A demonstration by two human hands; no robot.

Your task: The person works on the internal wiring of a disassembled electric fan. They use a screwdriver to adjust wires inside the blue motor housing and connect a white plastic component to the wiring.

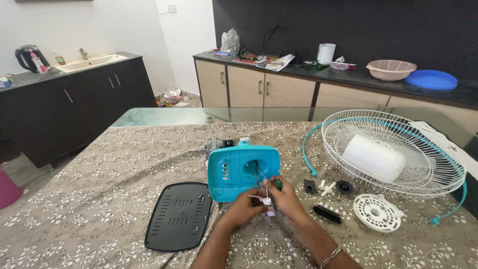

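Note:
A teal fan base housing [239, 169] lies on the patterned tablecloth [99, 189], with a grey motor part [215, 145] behind it. Thin white wires run out of its opening to a small white part [267, 201] that both hands pinch. My left hand [246, 208] holds that part from below. My right hand [286, 197] grips it from the right and also holds something small and green [278, 185]. A black vented cover plate [179, 215] lies left of my left arm.
A white wire fan grille [398, 149] with a white motor cover [373, 158] inside sits at right, ringed by a teal band [306, 152]. Small black and white parts [328, 188] and a round white disc [377, 212] lie before it. Counters stand behind the table.

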